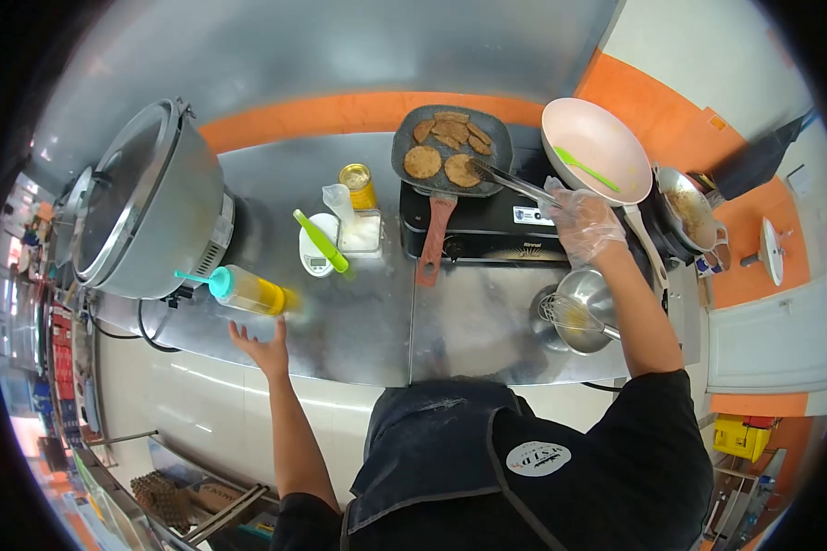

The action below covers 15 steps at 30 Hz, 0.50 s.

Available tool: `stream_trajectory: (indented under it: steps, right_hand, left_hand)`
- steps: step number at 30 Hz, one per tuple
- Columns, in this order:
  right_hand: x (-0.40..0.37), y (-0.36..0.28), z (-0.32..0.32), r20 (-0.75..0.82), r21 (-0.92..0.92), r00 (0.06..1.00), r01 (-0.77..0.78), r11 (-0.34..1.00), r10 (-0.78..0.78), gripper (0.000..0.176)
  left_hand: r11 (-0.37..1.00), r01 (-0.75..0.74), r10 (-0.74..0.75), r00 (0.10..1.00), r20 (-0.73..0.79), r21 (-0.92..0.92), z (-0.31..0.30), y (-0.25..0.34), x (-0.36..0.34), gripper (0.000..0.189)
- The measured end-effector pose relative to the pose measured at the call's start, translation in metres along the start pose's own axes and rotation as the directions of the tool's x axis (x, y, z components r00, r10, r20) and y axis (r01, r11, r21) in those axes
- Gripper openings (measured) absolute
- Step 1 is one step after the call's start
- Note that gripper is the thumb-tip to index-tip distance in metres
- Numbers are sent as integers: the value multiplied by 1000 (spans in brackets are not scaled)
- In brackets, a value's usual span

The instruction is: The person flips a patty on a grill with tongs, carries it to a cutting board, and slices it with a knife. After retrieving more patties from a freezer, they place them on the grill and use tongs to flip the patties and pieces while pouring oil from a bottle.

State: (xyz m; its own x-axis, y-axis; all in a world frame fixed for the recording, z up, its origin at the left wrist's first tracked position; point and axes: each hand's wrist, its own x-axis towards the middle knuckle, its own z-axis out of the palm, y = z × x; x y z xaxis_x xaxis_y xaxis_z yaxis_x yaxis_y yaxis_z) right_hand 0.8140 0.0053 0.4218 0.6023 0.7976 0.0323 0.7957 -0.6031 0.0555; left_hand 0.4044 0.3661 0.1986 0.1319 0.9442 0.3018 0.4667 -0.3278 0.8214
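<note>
My right hand (586,225), in a clear plastic glove, is closed round metal tongs (515,182). Their tips reach the right-hand round browned patty (461,171) in the square grey pan (415,130). Another round patty (422,163) lies to its left, with several cut browned pieces (450,134) behind. The pan, with its reddish-brown handle (435,241) pointing toward me, sits on a black gas stove (487,241). My left hand (263,349) is bare, fingers spread, just in front of a squeeze bottle (248,290) of yellow oil with a turquoise nozzle cap.
A large rice cooker (156,207) stands at left. Near the middle are a white scale (318,264), a green-handled utensil (320,241), a tub of white powder (366,234) and a yellow can (358,186). At right are a pink wok (606,138) and a steel bowl (590,286) with a whisk (565,312).
</note>
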Motion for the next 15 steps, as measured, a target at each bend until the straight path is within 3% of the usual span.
stream_trajectory:
  steps: [2,4,6,8,10,12,14,15]
  right_hand:
    - [-2,-1,1,28,-32,999,-22,999,23,34]
    - [-6,-9,-2,-3,262,973,-220,940,229,33]
    - [-14,-10,-14,-10,210,966,-252,945,259,35]
    - [-30,-12,-22,-14,165,954,-292,942,299,36]
    - [-52,-15,-24,-45,580,887,-351,735,460,40]
    - [-75,-13,-15,-27,662,891,-323,676,452,43]
    - [-92,-13,2,-209,737,857,-179,652,472,42]
    - [-99,-19,-2,-118,796,828,-252,550,549,39]
  left_hand:
    - [999,-28,27,1000,-15,-28,14,-1,22,102]
    - [997,-57,55,998,-29,-51,25,-4,43,102]
    - [973,-145,130,987,-92,-180,32,-2,57,98]
    - [984,-114,98,988,-116,-140,35,4,71,95]
    - [992,-86,72,988,-139,-95,37,13,83,93]
    - [995,-89,83,988,-129,-35,40,24,87,89]
    - [990,-140,140,987,-74,15,40,54,85,87]
    - [979,-189,191,981,-20,68,37,77,81,84]
